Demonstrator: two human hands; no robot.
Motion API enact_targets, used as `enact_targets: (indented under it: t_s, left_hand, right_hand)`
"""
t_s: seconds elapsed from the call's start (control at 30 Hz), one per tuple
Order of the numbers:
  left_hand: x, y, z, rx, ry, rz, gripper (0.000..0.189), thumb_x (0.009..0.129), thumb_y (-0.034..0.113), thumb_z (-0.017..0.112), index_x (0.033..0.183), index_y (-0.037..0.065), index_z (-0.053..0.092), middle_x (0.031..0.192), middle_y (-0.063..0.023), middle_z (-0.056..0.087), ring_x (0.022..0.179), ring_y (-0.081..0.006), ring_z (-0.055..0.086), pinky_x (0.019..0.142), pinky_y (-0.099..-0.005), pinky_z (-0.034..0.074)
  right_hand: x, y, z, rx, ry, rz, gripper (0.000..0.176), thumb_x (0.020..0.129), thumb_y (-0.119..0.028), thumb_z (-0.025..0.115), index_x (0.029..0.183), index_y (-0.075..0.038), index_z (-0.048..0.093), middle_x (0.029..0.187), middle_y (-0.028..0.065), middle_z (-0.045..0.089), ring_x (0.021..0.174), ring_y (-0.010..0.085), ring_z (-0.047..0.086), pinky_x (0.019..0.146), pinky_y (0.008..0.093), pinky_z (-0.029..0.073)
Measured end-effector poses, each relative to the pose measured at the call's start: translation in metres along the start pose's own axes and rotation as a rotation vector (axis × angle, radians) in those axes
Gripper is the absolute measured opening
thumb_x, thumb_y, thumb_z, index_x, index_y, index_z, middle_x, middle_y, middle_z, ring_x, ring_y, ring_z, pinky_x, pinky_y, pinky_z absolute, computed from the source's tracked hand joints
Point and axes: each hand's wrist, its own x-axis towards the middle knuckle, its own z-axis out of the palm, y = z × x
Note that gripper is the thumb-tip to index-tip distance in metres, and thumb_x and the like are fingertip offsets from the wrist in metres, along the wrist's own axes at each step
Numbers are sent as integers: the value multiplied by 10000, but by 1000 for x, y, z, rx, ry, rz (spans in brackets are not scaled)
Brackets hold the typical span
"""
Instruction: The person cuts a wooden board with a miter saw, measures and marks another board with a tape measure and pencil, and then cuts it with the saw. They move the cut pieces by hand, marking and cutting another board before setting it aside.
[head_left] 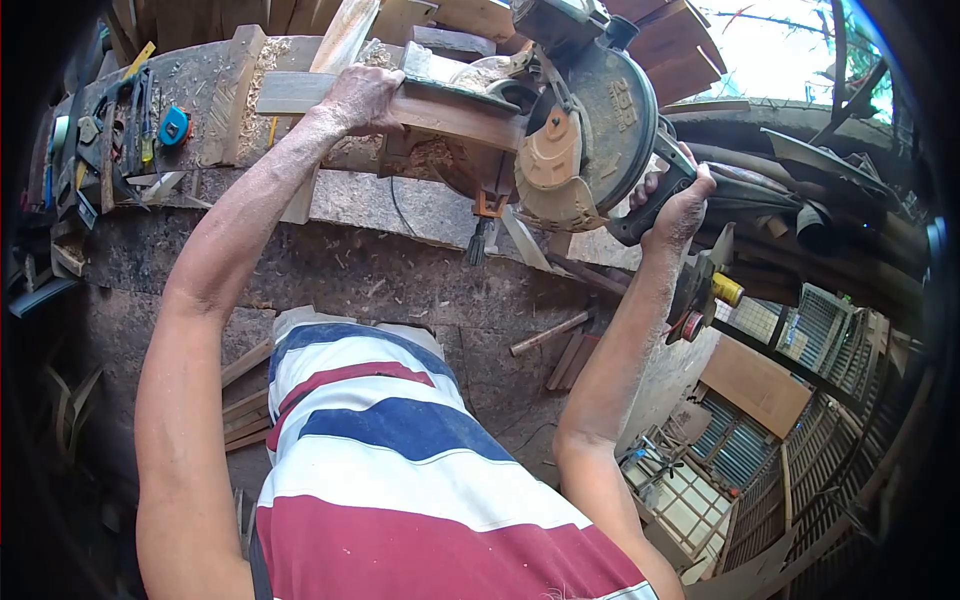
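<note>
A miter saw (625, 120) with a dusty round blade guard stands on the workbench. My right hand (675, 205) is closed around its black handle (655, 210). My left hand (362, 100) grips a wooden board (455, 118) that lies across the saw's base, with its right end beside the guard. The fingers of my left hand wrap over the board's edge. An orange clamp part with a black knob (478, 243) sticks out below the saw's front. The guard hides the blade and the spot where it meets the board.
A blue tape measure (174, 126) and several hand tools (100, 150) lie on the bench at the left. Sawdust and shavings (262, 95) cover parts of the bench. Wood pieces (245, 415) lie on the floor. Stacked boards (670, 45) stand behind the saw.
</note>
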Motion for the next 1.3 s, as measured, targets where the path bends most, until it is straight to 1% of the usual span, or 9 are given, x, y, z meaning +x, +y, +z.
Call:
enact_targets:
  t_s: [0.27, 0.37, 0.47, 0.63, 0.73, 0.77, 1.07, 1.17, 1.3]
  left_hand:
    - [-4, 6, -10, 0, -31, -39, 730, 695, 615, 942, 1055, 36, 684, 983, -210, 789, 1011, -401, 792, 909, -516, 636]
    - [-3, 5, -10, -10, -46, -33, 731, 686, 533, 968, 1118, 24, 668, 1008, -205, 783, 1028, -395, 786, 912, -502, 635]
    - [-3, 5, -12, -17, -55, -25, 703, 702, 504, 958, 1120, 23, 661, 1018, -211, 782, 1032, -396, 785, 915, -504, 634]
    - [-2, 5, -9, -14, -52, -38, 682, 705, 495, 956, 1102, 28, 657, 1027, -210, 781, 1033, -398, 782, 915, -505, 631]
    - [-3, 4, -8, -9, -41, -35, 689, 700, 499, 966, 1098, 30, 655, 1028, -204, 782, 1032, -399, 781, 914, -505, 630]
    - [-3, 5, -10, -6, -41, -36, 694, 698, 501, 970, 1098, 30, 654, 1028, -202, 782, 1031, -398, 781, 913, -505, 630]
    - [-2, 5, -12, -17, -48, -30, 701, 680, 500, 987, 1080, 30, 655, 1016, -204, 781, 1031, -396, 782, 906, -502, 629]
    - [-5, 9, -16, -20, -40, -33, 694, 680, 497, 982, 1074, 27, 658, 1014, -212, 781, 1029, -399, 782, 910, -505, 629]
    - [-3, 8, -17, -23, -49, -34, 664, 696, 477, 966, 1073, 24, 659, 1017, -220, 780, 1037, -403, 779, 919, -507, 627]
  right_hand:
    - [-5, 9, 2, 24, 20, 18, 740, 1121, -651, 226, 1470, -101, 576, 671, 49, 517, 513, 185, 484, 494, 345, 421]
    - [-8, 10, 3, 18, 52, 22, 732, 1117, -650, 241, 1448, -99, 592, 666, 48, 515, 511, 185, 481, 494, 344, 423]
    - [-8, 15, 3, 35, 64, 30, 721, 1118, -645, 253, 1437, -99, 600, 663, 47, 513, 511, 184, 481, 494, 342, 423]
    - [-9, 9, 5, 49, 62, 49, 712, 1122, -646, 264, 1419, -99, 609, 660, 46, 511, 515, 183, 486, 495, 345, 423]
    - [-10, 8, 5, 78, 64, 42, 562, 1086, -605, 385, 1053, -74, 566, 686, 61, 514, 557, 220, 506, 529, 372, 423]
    - [-12, 6, 8, 65, 84, 35, 566, 1087, -601, 382, 1046, -69, 570, 679, 59, 510, 555, 216, 506, 528, 371, 424]
    - [-14, 9, 9, 38, 101, 27, 574, 1095, -607, 350, 1063, -78, 568, 678, 60, 515, 557, 215, 512, 528, 363, 426]
    - [-8, 18, 1, 61, 76, 40, 693, 1116, -646, 291, 1329, -81, 631, 669, 47, 534, 521, 189, 540, 483, 351, 457]
    - [-7, 22, 0, 64, 76, 38, 693, 1116, -657, 290, 1329, -88, 623, 672, 48, 533, 525, 188, 535, 487, 348, 456]
